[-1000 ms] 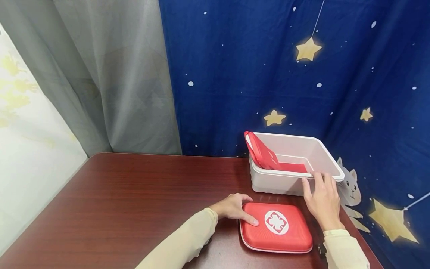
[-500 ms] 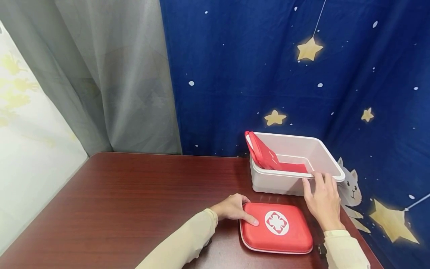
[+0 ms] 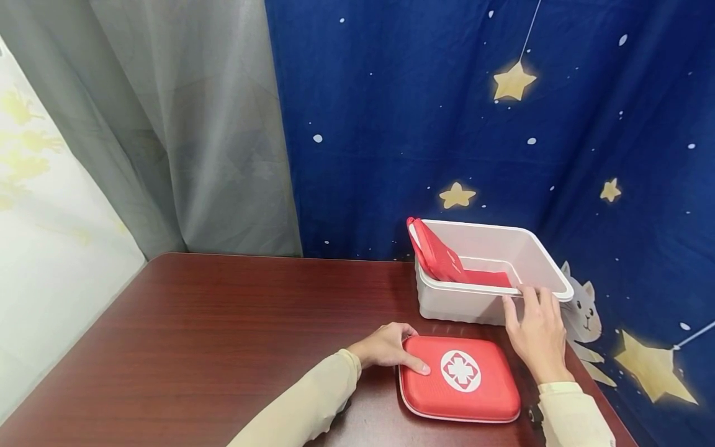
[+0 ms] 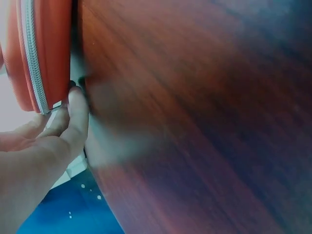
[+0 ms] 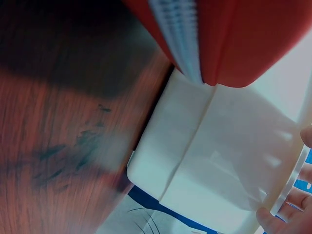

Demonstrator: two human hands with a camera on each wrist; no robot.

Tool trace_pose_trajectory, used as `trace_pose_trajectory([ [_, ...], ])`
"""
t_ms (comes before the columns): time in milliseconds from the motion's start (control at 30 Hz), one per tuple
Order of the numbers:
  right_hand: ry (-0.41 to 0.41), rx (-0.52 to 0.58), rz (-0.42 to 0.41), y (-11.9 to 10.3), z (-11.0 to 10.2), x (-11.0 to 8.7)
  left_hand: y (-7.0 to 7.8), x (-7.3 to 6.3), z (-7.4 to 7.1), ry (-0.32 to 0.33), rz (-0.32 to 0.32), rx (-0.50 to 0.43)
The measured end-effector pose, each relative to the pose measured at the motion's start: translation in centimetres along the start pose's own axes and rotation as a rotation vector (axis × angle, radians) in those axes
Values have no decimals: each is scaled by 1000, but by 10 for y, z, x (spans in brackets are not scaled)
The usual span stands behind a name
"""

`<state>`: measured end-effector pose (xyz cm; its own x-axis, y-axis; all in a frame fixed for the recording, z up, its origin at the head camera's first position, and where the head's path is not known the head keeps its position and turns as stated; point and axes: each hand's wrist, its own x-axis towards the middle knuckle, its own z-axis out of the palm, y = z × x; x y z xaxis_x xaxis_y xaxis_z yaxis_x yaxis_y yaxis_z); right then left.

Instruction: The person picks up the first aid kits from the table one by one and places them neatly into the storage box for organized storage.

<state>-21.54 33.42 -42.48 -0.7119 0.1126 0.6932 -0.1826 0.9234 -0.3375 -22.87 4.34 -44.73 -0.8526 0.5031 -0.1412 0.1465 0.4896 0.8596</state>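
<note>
A red zippered first-aid case (image 3: 461, 400) with a white cross emblem is near the front right of the table. My left hand (image 3: 385, 346) grips its left far corner, thumb on top. In the left wrist view, the fingers (image 4: 77, 114) curl around the end of the case (image 4: 53, 53), beside its zipper. My right hand (image 3: 537, 335) holds the near rim of a white plastic bin (image 3: 460, 305) standing behind the case. The right wrist view has the thumb (image 5: 269, 220) outside the bin wall (image 5: 229, 156) and other fingers over the rim.
Inside the bin, a red pouch (image 3: 438, 253) leans on the left wall, and a flat red item (image 3: 488, 279) lies at the bottom. The dark wood table (image 3: 234, 335) stretches left. A blue star curtain (image 3: 391, 124) and a grey curtain (image 3: 223, 136) hang behind.
</note>
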Motion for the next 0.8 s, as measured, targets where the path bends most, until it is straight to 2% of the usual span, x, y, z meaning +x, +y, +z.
trace_pose_trajectory([
  [300, -7, -2, 8, -1, -1, 0, -2, 1, 1, 32, 71, -62],
  [533, -16, -5, 14, -1, -1, 0, -2, 1, -1, 8, 87, -297],
  [800, -25, -8, 19, -2, -2, 0, -2, 2, -8, -19, 80, -423],
])
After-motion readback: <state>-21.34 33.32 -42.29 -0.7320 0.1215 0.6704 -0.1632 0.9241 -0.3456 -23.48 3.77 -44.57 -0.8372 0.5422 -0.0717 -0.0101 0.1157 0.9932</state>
